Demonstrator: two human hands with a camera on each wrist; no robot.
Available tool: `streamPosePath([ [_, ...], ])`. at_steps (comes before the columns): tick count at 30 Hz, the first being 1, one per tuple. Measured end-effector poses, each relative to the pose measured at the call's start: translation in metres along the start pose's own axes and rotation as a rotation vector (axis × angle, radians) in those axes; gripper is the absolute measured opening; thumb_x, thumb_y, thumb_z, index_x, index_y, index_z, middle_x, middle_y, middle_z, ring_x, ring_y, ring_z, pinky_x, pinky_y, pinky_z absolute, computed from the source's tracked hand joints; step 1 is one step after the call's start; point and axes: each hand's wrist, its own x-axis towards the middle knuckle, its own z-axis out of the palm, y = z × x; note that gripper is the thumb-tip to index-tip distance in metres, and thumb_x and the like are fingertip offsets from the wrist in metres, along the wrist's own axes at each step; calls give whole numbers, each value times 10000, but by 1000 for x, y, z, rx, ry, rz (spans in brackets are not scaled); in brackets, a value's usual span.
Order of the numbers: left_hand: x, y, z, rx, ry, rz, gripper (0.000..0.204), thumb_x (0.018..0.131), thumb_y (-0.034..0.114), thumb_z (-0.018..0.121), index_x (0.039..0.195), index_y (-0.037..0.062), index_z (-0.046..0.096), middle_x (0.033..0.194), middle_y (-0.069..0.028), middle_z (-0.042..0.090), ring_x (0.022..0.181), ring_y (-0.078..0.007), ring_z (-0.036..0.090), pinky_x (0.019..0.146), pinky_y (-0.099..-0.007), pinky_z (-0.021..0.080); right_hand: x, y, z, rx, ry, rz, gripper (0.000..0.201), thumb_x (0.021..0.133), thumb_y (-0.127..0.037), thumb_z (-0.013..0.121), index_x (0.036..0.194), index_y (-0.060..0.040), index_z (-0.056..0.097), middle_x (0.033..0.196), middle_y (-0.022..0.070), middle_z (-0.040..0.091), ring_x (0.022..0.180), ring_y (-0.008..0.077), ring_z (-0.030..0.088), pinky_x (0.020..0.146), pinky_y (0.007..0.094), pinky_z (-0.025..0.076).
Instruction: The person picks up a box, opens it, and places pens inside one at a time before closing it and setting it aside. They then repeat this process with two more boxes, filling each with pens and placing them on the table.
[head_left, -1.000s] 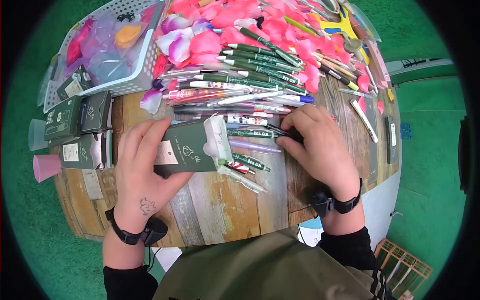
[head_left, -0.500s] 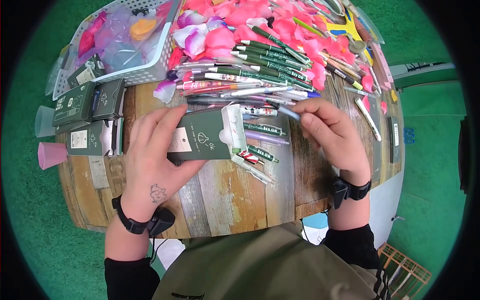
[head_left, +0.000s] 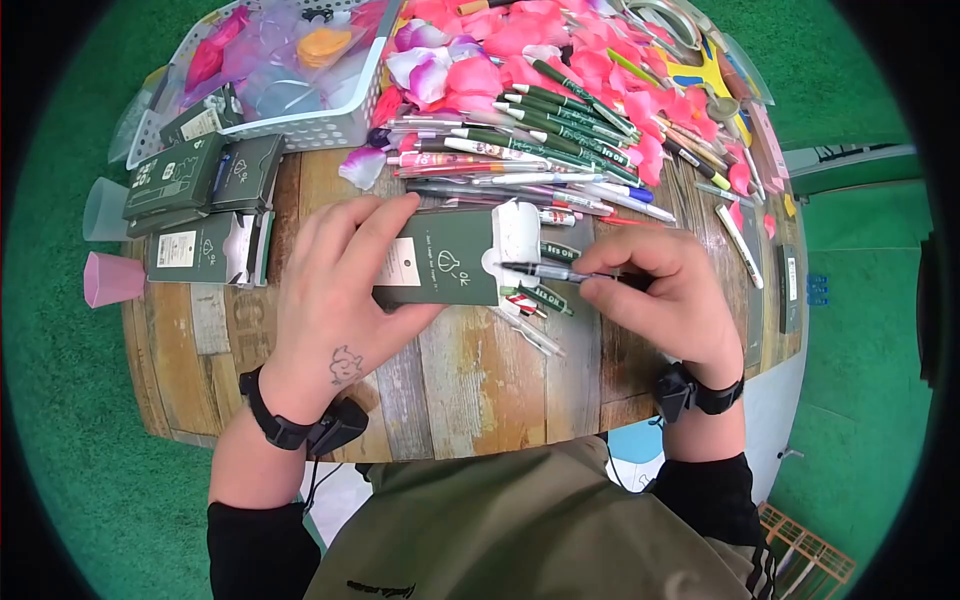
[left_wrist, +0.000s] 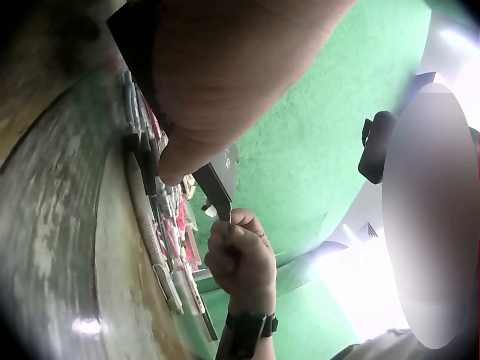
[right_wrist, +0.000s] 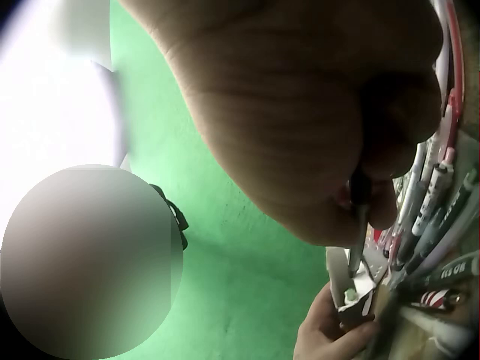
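In the head view my left hand [head_left: 345, 290] grips a dark green box [head_left: 450, 262], its torn white flap [head_left: 517, 235] facing right. My right hand [head_left: 665, 295] pinches a dark and clear pen [head_left: 545, 270], whose tip lies at the box's mouth. The right wrist view shows the pen [right_wrist: 357, 251] pointing at the open end, with a pale green piece [right_wrist: 350, 295] inside. In the left wrist view the right hand [left_wrist: 244, 255] is at the end of the box [left_wrist: 217, 187]. Several pens [head_left: 530, 332] lie beneath the box.
Many pens [head_left: 560, 145] and pink petals [head_left: 490, 80] cover the table's back. At the left are a white basket [head_left: 300, 130], stacked green boxes [head_left: 170, 185] and a pink cup [head_left: 112, 280]. A white pen [head_left: 738, 245] and a dark narrow box [head_left: 790, 290] lie at the right.
My right hand has picked a pen up from the table and brought it left to the box's open end. In the head view, the box and left hand have shifted right and slightly up.
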Motion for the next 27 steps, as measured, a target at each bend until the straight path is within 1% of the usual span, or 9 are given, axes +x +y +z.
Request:
streamPosePath([
  [2, 0, 2, 1, 5, -3, 29, 777, 667, 182, 939, 1374, 74, 637, 1294, -154, 626, 1192, -386, 609, 1020, -480, 515, 7, -1, 3, -204, -42, -244, 173, 850, -32, 752, 1022, -34, 746, 900, 107, 717, 835, 248, 691, 754, 366, 545],
  [5, 0, 1, 2, 37, -19, 44, 777, 665, 182, 940, 1375, 82, 640, 1294, -152, 627, 1190, -382, 613, 1014, -478, 519, 16, -18, 16, -312, -5, -260, 184, 823, -49, 744, 1006, -53, 736, 914, 126, 685, 879, 337, 664, 776, 417, 542],
  [8, -1, 4, 2, -19, -31, 25, 780, 665, 183, 939, 1379, 84, 641, 1292, -152, 629, 1189, -379, 614, 1011, -475, 522, 28, -16, 20, -205, 10, -296, 157, 830, -55, 738, 986, -40, 719, 941, 124, 663, 887, 346, 646, 762, 424, 534],
  [11, -2, 2, 3, -33, -37, 25, 782, 665, 184, 938, 1380, 77, 638, 1290, -153, 633, 1190, -379, 615, 1013, -474, 521, 29, -18, 20, -66, 12, -194, 260, 845, -11, 719, 1101, -51, 716, 969, 72, 669, 935, 224, 680, 795, 342, 557],
  [14, -1, 0, 2, -41, -13, 10, 780, 666, 178, 935, 1377, 68, 636, 1292, -153, 636, 1194, -377, 615, 1015, -471, 521, 20, -12, 17, 381, 9, 6, 315, 902, 53, 678, 1209, -20, 687, 1055, 36, 695, 1014, 141, 697, 836, 274, 574],
  [17, 0, -1, 0, -64, -12, 7, 786, 659, 170, 936, 1376, 61, 633, 1294, -151, 637, 1201, -375, 614, 1017, -475, 519, 16, 0, 8, 762, 22, 173, 252, 937, 77, 682, 1179, 4, 687, 1102, 59, 726, 1012, 136, 732, 825, 268, 585],
  [23, 0, 0, 1, -71, -21, 13, 822, 633, 151, 943, 1385, 54, 626, 1306, -156, 635, 1206, -381, 612, 1026, -480, 515, 17, 9, 21, 599, -8, 106, 144, 963, 21, 728, 1104, -1, 709, 949, 0, 738, 846, 94, 708, 741, 226, 543],
  [26, 1, -3, 1, -75, -11, 0, 835, 633, 146, 942, 1394, 43, 615, 1315, -158, 634, 1212, -363, 621, 1041, -459, 512, 15, 11, 15, 373, -27, 136, 118, 947, -13, 764, 1058, -26, 727, 910, -18, 729, 784, 49, 660, 703, 211, 499],
  [27, 1, -5, 0, -97, 13, -25, 839, 634, 148, 943, 1397, 40, 611, 1315, -160, 635, 1211, -354, 624, 1044, -452, 511, 14, 8, 10, 203, -85, 116, 128, 927, -35, 779, 1045, -39, 731, 887, -9, 726, 776, 72, 667, 693, 235, 504],
])
